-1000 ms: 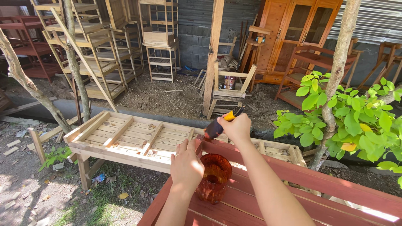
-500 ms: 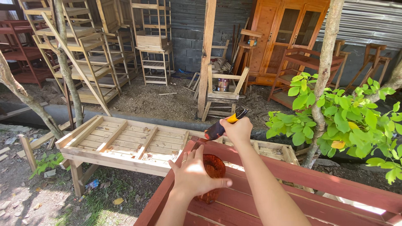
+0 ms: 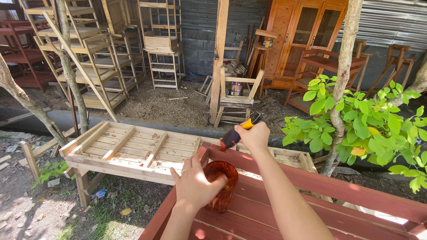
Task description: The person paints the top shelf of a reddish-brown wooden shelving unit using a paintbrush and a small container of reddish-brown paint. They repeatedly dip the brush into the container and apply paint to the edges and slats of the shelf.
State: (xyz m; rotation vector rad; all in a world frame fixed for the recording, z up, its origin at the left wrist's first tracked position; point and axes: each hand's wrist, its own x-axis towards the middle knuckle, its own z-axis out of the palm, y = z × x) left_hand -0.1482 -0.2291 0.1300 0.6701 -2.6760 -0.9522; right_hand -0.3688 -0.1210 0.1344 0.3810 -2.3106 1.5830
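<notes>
Two hands are busy: the left hand (image 3: 195, 184) wraps its grip round the top of a translucent red-stained plastic jar (image 3: 221, 192), standing upright on the red-painted slatted wooden desk (image 3: 311, 195). Above and beyond it, the right hand (image 3: 254, 137) has its grip closed on a paintbrush with a yellow-and-black handle (image 3: 238, 132). Its long axis slants, dark bristles down-left towards the jar, handle up-right. Judged mid-reload; next, a steady dip straight into the jar mouth.

Your left hand (image 3: 195, 184) hides much of the red-stained jar (image 3: 221, 192). The red bench (image 3: 311, 195) runs off frame; the brush (image 3: 238, 132) bristles are too blurred to tell.
</notes>
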